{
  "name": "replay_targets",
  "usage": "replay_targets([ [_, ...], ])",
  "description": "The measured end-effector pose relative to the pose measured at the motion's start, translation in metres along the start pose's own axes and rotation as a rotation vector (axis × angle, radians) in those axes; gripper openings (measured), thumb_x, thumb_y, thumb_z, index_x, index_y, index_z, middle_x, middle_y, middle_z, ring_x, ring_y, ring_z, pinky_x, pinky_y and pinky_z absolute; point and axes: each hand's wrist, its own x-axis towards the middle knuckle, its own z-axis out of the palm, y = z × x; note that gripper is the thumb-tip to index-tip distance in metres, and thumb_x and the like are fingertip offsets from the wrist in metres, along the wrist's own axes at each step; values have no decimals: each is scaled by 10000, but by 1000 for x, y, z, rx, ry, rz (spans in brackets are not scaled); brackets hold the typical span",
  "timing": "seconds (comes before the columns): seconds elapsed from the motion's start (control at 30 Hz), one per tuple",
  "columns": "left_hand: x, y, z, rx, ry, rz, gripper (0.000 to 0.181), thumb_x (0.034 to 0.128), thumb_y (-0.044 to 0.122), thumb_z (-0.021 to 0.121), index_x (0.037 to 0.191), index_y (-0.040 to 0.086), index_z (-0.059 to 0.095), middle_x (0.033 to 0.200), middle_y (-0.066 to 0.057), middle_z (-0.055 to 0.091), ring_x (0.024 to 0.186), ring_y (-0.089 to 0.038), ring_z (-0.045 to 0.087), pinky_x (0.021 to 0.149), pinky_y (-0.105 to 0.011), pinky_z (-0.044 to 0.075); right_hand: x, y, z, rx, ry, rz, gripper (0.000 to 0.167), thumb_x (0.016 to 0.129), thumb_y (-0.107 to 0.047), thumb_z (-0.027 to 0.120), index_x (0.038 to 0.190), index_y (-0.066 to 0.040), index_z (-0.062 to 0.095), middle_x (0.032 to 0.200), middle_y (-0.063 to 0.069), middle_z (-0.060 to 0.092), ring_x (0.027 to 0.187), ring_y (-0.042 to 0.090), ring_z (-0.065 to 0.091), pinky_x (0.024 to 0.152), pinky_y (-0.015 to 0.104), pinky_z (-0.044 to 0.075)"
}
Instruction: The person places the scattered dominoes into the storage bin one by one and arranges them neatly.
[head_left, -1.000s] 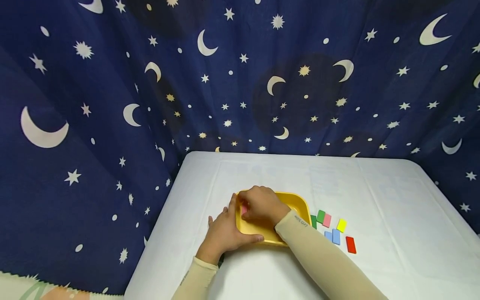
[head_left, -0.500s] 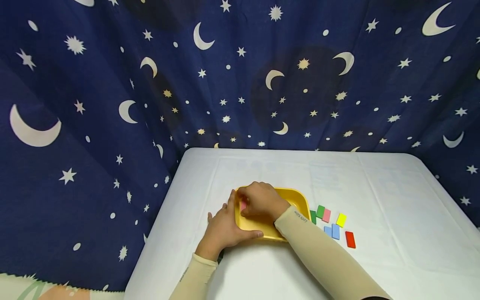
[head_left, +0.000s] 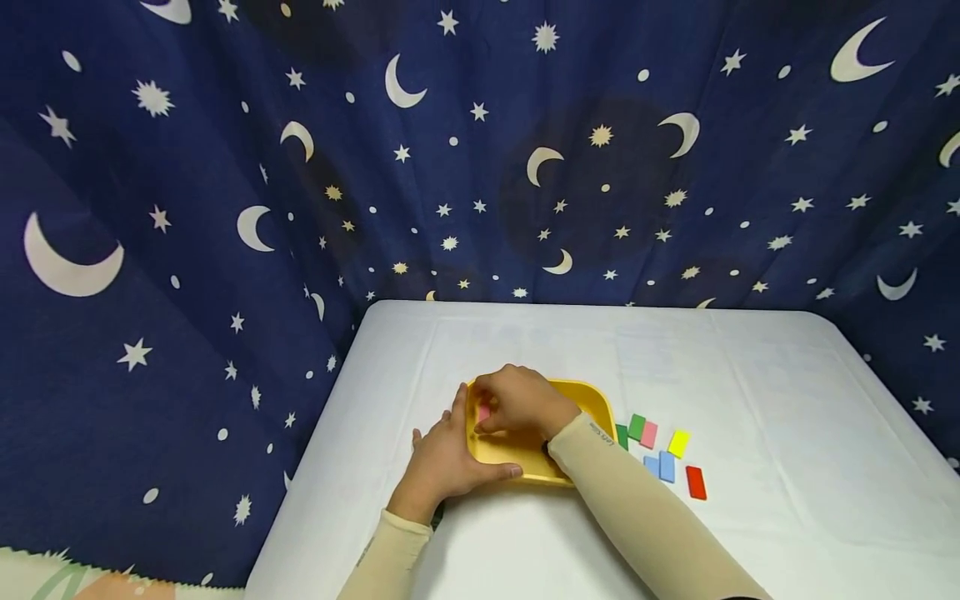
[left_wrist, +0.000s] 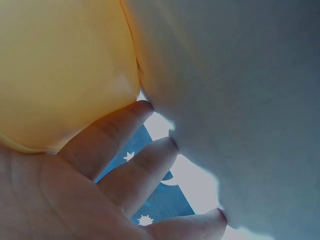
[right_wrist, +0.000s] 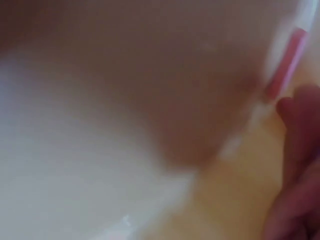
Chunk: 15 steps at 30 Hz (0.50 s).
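Note:
A yellow tray (head_left: 502, 450) stands on the white table. My left hand (head_left: 446, 460) spans its left end, thumb along the near rim and fingers along the left side. Against the palm, in the left wrist view, lies the tray's outer wall (left_wrist: 65, 65), and straight fingertips touch the tablecloth. My right hand (head_left: 521, 404) reaches inside and, with curled fingers, pinches a small flat pink block (head_left: 483, 412) at the left end. The right wrist view is blurred; there the pink block (right_wrist: 287, 65) stands on edge close to the fingertips. My right forearm covers part of the tray.
Right of the tray lie loose flat blocks: green (head_left: 637, 427), another pink one (head_left: 648, 434), yellow (head_left: 678, 443), blue (head_left: 667, 467) and red (head_left: 696, 482). A dark green block (head_left: 622, 436) is close to the tray's right wall. A star-and-moon curtain (head_left: 525, 167) hangs behind the table.
The head view has shifted slightly. Both hands keep nearly the same places at the tray, and the pink block stays at the right fingertips.

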Motion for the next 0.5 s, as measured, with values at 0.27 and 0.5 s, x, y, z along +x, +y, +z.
replay_targets([
  [0.27, -1, 2, 0, 6, -8, -6, 1550, 582, 975, 714, 1715, 205, -12, 1540, -92, 559, 1422, -367, 513, 1064, -863, 223, -5, 0, -19, 56, 40, 34, 514, 801, -500, 911, 1162, -163, 767, 985, -35, 775, 858, 176, 702, 763, 358, 565],
  [0.5, -2, 0, 2, 8, -13, -23, 1567, 565, 985, 710, 1714, 207, -17, 1533, -132, 560, 1408, -351, 530, 1070, -864, 206, -17, -1, -33, 50, 78, 61, 580, 798, -572, 889, 1205, -181, 759, 1095, -15, 779, 985, 240, 709, 852, 402, 566],
])
